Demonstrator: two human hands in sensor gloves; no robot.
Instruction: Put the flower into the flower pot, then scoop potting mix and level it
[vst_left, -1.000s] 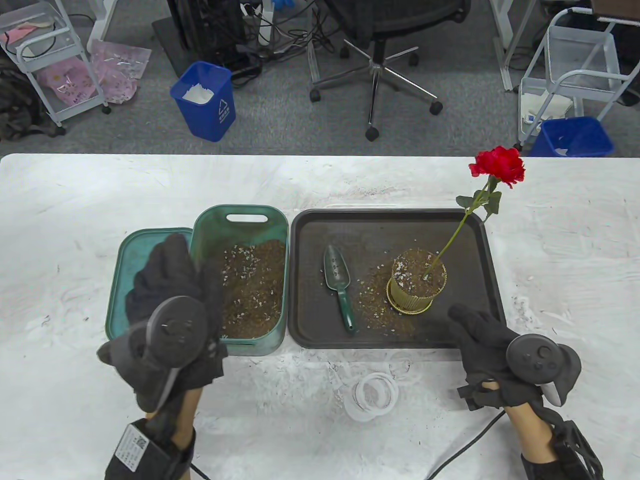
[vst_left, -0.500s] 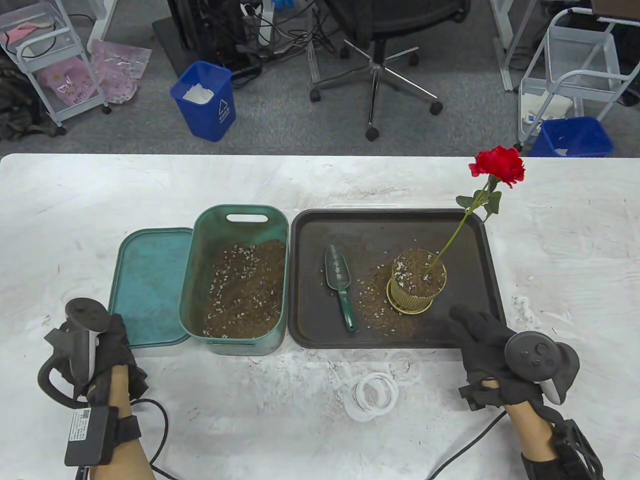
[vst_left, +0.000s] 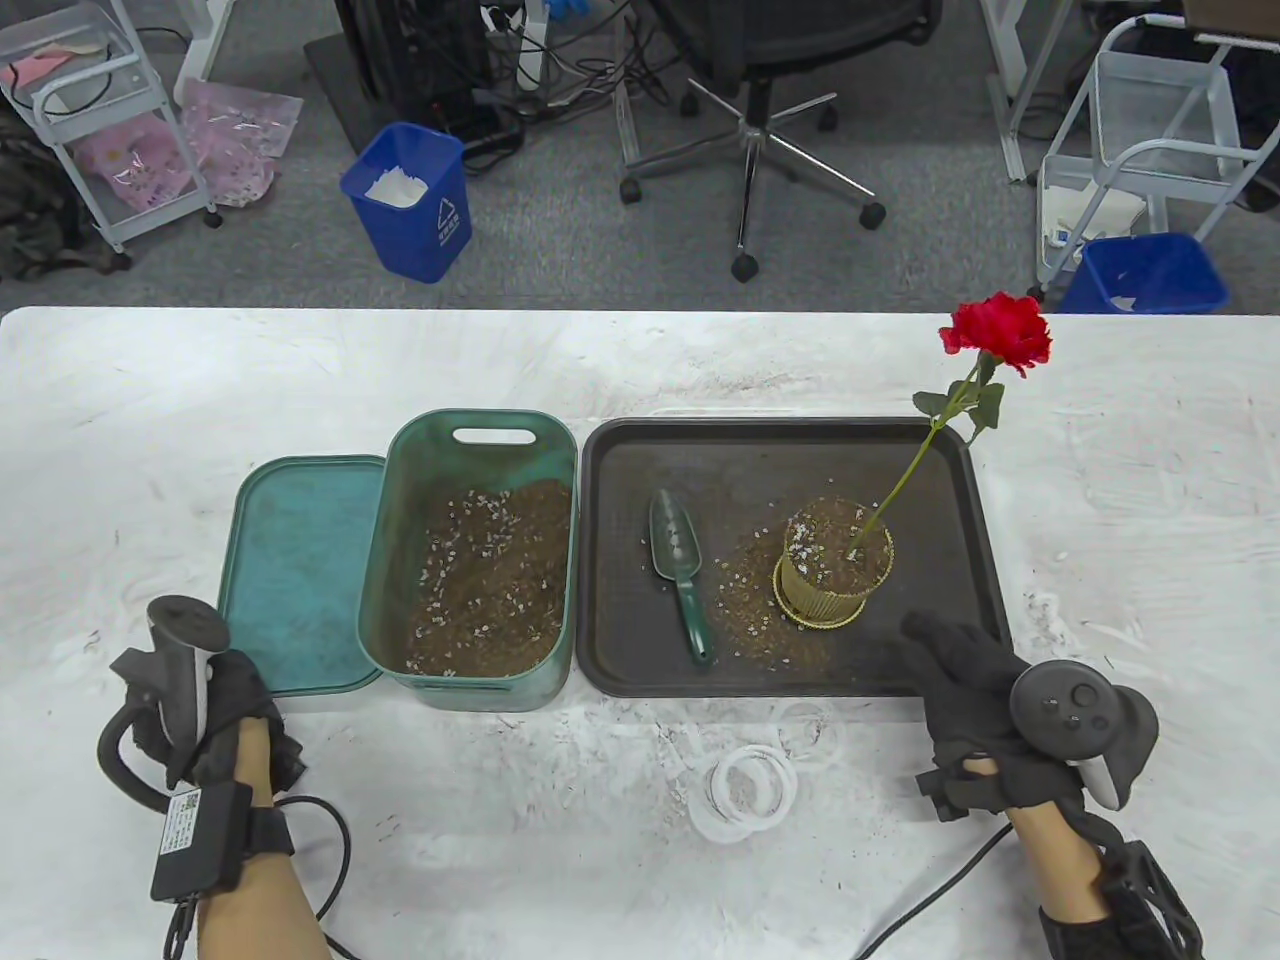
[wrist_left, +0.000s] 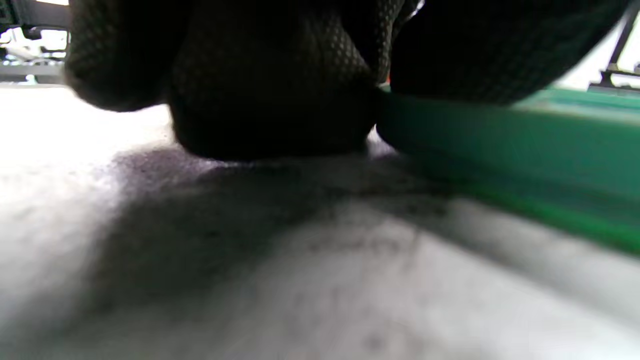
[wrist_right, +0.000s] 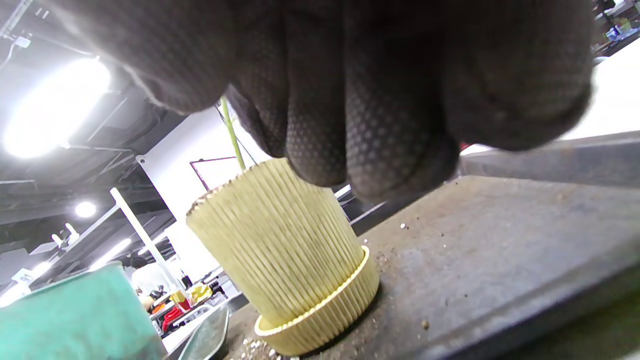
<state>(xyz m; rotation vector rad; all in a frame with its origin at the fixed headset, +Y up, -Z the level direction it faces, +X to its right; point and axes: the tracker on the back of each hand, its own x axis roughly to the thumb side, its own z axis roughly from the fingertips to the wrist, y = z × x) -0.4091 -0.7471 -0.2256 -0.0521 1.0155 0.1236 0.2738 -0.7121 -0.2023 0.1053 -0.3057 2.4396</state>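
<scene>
A ribbed yellow flower pot (vst_left: 835, 580) (wrist_right: 280, 240) filled with potting mix stands on the dark tray (vst_left: 620, 460) (wrist_right: 500, 235). A red rose (vst_left: 1000, 335) is planted in it, its green stem (wrist_right: 232, 137) leaning right. A green trowel (vst_left: 680, 570) lies on the tray left of the pot. The green bin (vst_left: 400, 560) holds potting mix, with its lid (vst_left: 295, 570) lying beside it. My left hand (vst_left: 225, 700) rests on the table by the lid's near corner, fingers (wrist_left: 270, 100) loosely curled and empty. My right hand (vst_left: 955, 665) lies on the tray's near right edge, fingers (wrist_right: 390, 125) stretched toward the pot, holding nothing.
Loose mix (vst_left: 760, 610) is spilled on the tray around the pot. Clear plastic rings (vst_left: 745, 790) lie on the white table near the front. Glove cables trail at both wrists. Beyond the far edge are blue bins and an office chair.
My left hand came down from above the lid and bin to the table at the near left, then edged slightly right. The right hand and the pot stayed put.
</scene>
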